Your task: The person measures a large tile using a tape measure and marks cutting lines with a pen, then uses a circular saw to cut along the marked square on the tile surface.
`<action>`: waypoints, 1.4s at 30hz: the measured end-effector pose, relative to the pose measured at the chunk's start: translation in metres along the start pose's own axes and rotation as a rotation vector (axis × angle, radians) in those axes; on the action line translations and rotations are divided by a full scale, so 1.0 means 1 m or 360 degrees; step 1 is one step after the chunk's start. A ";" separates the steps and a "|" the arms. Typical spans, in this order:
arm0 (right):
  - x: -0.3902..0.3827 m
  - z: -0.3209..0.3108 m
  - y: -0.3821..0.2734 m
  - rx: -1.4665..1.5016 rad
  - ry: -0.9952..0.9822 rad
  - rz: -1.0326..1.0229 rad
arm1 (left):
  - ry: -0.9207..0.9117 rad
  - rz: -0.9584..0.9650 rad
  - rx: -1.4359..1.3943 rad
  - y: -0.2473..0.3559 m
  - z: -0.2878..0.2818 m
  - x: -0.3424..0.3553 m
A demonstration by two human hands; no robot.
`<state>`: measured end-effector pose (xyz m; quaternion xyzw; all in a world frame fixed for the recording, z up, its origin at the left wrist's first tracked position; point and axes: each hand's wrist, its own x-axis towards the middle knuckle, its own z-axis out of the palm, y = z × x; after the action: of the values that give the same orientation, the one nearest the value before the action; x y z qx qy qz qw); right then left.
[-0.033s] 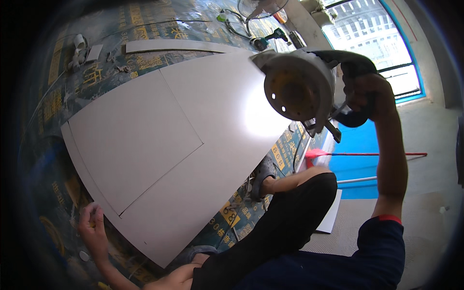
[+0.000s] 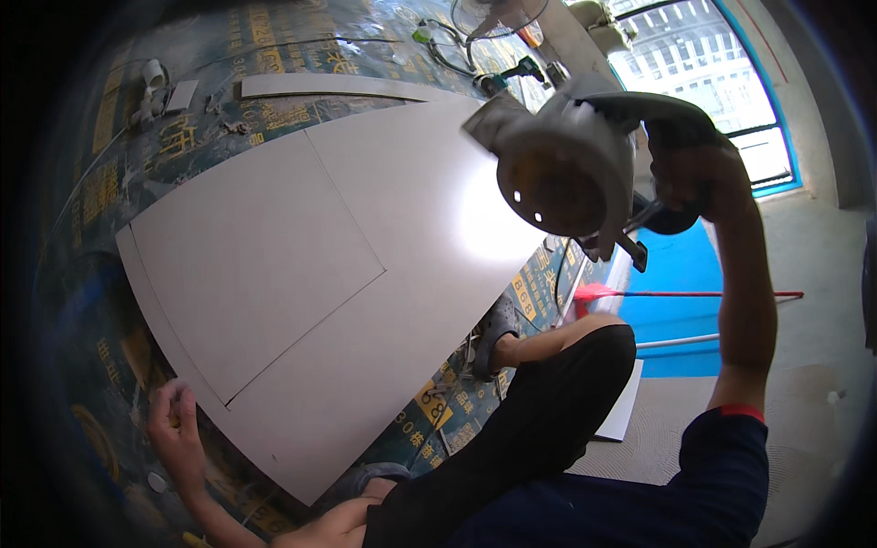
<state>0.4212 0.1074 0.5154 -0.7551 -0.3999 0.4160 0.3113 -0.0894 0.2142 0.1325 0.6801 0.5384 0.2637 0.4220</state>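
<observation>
The right arm (image 2: 744,301) is raised, right hand (image 2: 699,175) clenched; the left hand (image 2: 177,429) is low, fingers (image 2: 163,406) bent.

A grey circular saw (image 2: 557,173) with a dark loop handle is clasped in the right-hand fingers (image 2: 678,185), its body held raised to their left. A large white board (image 2: 315,292), marked with thin dark lines, is laid flat, its edge just beside the left-hand fingers (image 2: 187,408); contact cannot be told.
</observation>
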 end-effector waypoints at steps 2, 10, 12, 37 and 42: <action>0.009 0.022 -0.036 -0.0895 -0.0205 -0.0322 | 0.0028 0.0031 -0.0100 0.005 -0.003 0.001; 0.048 0.205 -0.090 -0.2228 -0.1340 -0.0003 | 0.0130 0.0239 -0.0508 0.021 -0.024 0.033; 0.044 0.228 -0.086 -0.2565 -0.1553 0.0448 | 0.0184 0.0248 -0.0573 0.023 -0.013 0.026; 0.051 0.200 0.045 -0.3748 -0.1523 -0.1891 | -0.1901 -0.0613 -0.1828 0.154 0.160 0.011; 0.071 0.178 0.013 -0.1397 -0.0481 -0.1091 | -0.1040 -0.0305 -0.1782 0.141 0.146 0.017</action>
<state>0.2938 0.1869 0.3956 -0.5730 -0.7969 0.1897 0.0251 0.1056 0.1788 0.1781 0.3516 0.2220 0.2451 0.8758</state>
